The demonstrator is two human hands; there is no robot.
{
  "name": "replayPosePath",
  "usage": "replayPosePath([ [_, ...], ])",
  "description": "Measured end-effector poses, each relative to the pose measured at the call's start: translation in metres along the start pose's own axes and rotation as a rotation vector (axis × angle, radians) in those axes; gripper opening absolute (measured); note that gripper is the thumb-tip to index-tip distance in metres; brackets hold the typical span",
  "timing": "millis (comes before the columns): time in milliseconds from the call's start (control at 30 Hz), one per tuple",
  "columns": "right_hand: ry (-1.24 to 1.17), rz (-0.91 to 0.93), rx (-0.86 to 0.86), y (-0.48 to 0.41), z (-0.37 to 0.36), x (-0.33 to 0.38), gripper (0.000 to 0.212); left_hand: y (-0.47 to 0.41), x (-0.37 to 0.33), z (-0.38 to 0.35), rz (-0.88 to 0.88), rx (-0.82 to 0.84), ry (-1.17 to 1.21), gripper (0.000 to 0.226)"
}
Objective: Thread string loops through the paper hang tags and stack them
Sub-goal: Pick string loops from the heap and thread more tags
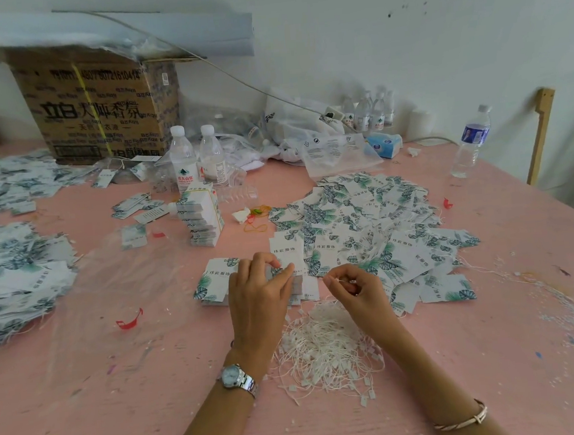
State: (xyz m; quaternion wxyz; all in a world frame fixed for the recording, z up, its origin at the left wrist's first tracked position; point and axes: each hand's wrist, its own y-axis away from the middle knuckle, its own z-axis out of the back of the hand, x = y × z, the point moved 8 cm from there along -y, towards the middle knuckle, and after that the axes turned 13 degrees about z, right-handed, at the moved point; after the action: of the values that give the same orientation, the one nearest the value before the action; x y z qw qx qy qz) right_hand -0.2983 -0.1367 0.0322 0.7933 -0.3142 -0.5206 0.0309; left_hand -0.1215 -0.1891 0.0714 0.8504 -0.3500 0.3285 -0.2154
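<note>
1. A person's left hand [260,289], a wristwatch [235,376] on its wrist, works at the centre of a pink table [120,385]. Thumb and forefinger are pinched together on the corner of a hang tag [277,270], and the other fingers are curled above it.
2. The tag sits at the right edge of a small stack of tags [215,284], which lies at 9 o'clock from the hand and touches it.
3. The right hand [356,289], with a bracelet [463,418] on its forearm, is at 3 o'clock from the left, close but apart. Its thumb and forefinger are closed on a thin white string loop [333,280], with the remaining fingers curled in.
4. A tangled pile of string loops [327,351] lies at 6 o'clock from both hands, between the forearms.
5. A broad heap of loose leaf-print tags [364,218] spreads at 1 o'clock from the hands, strings trailing from many of them.
6. A tall banded stack [203,217] stands at 11 o'clock, with rubber bands [255,220] just beside it and two water bottles [183,157] behind.
7. More tag heaps [18,272] fill the table's left edge at 9 o'clock, and a cardboard box [98,105] sits at the far left, at 11 o'clock.
8. A tissue pack [384,144] and another bottle [472,141] stand at 2 o'clock.
</note>
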Motion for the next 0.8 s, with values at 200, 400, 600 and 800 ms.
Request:
replayPosePath([
  [200,0.004,0.002,0.003,0.0,0.0,0.002,0.01,0.0,0.006,0.0,0.034,-0.021,0.076,0.018],
  [400,-0.056,-0.016,-0.065,0.0,0.003,0.001,0.01,0.002,0.003,0.005,-0.008,-0.078,0.136,0.021],
  [600,-0.297,-0.049,-0.174,-0.001,0.012,0.002,0.019,0.015,-0.026,0.022,-0.272,-0.205,0.322,0.012],
  [800,-0.33,-0.01,-0.26,-0.003,0.02,0.002,0.007,0.026,-0.042,0.013,-0.404,-0.112,0.388,0.007],
])
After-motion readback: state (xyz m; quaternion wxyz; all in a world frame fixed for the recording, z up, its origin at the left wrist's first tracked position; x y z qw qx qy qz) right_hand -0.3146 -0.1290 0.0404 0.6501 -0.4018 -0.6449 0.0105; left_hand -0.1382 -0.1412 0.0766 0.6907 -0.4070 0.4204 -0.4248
